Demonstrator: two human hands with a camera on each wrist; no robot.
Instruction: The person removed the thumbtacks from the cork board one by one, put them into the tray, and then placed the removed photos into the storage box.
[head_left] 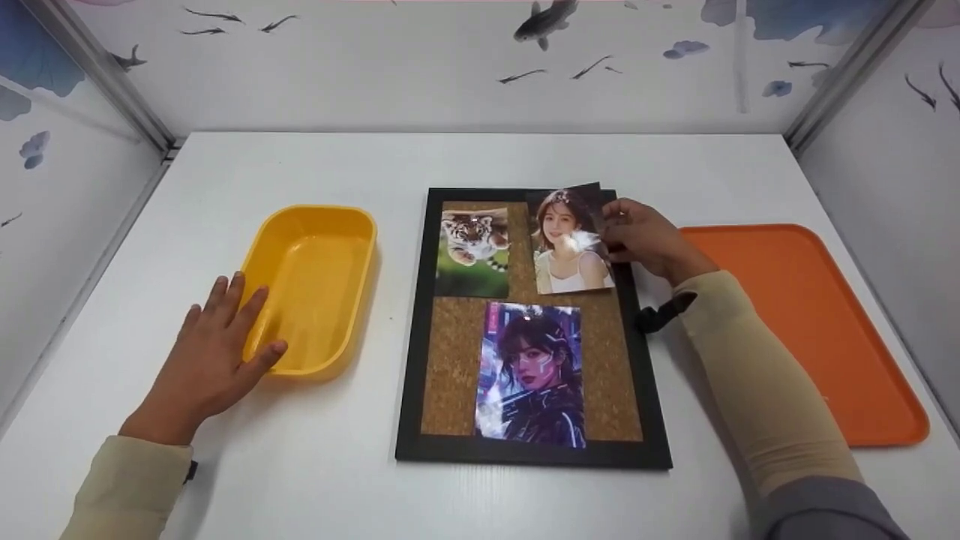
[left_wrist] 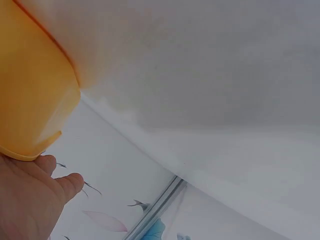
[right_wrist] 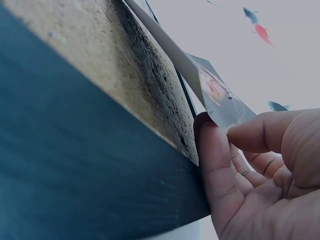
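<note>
Pinching the upper-right photo (head_left: 564,255), the right hand (head_left: 651,236) might crease it by tugging too hard, while the left hand (head_left: 214,356), fingers spread, touches the yellow box (head_left: 319,292).

In the head view, the left forearm (head_left: 127,487), sleeved in beige cloth, slants towards one o'clock. The bare left hand (head_left: 210,349) sits at eight o'clock, back upward, fingers (head_left: 229,304) spread and nearly straight, thumb (head_left: 262,358) out towards two. The right forearm (head_left: 765,390), likewise beige-sleeved, runs towards eleven; the bare right hand (head_left: 646,236), between two and three, points towards ten, its fingers bent into a pinch.
</note>
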